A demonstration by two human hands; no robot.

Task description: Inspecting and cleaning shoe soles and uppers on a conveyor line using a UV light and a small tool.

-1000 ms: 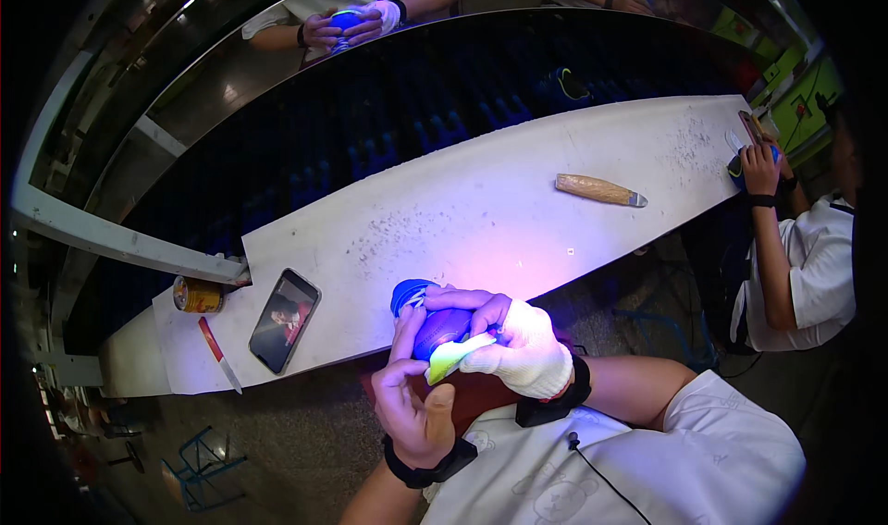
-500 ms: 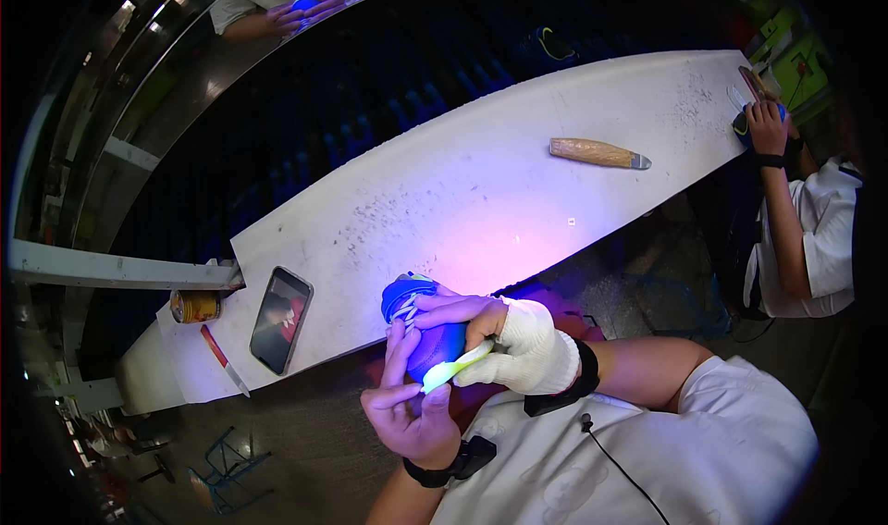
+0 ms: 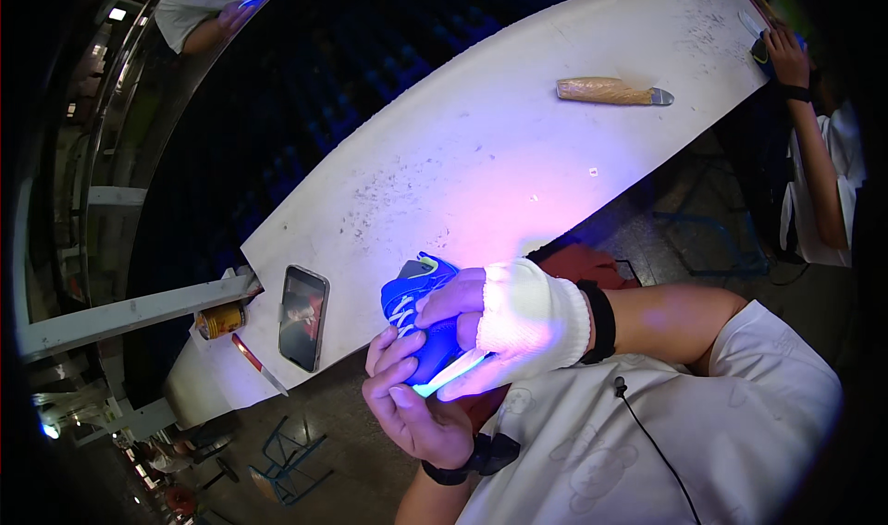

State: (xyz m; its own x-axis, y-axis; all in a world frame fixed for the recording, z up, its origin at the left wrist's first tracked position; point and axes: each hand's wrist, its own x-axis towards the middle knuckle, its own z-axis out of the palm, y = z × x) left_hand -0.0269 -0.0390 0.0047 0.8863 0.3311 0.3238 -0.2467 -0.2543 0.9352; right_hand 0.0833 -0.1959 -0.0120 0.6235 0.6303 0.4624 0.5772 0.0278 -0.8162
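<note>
Both hands hold a blue shoe (image 3: 435, 357) with white laces (image 3: 402, 316), above the near edge of the white table (image 3: 416, 164). My left hand (image 3: 416, 412) is bare, its curled fingers on the toe end and near side. Over the shoe's right side lies my right hand (image 3: 523, 321), in a white knit glove with bare fingertips, its fingers reaching toward the laces. Along the near lower edge of the shoe a pale sole strip (image 3: 453, 375) glows blue-green under violet light. The gloved hand covers part of the strip.
A knife with a wrapped handle (image 3: 606, 90) lies farther off on the table. At the left are a phone (image 3: 303, 317), a red-handled knife (image 3: 259, 363) and a yellow can (image 3: 220, 321). A co-worker's hand (image 3: 786, 61) is at the far right. A blue stool (image 3: 287, 460) stands below.
My right hand has moved from pinching the sole strip to lying over the shoe's side. My left fingers have curled closer around the toe. The view has shifted, so the table sits higher.
</note>
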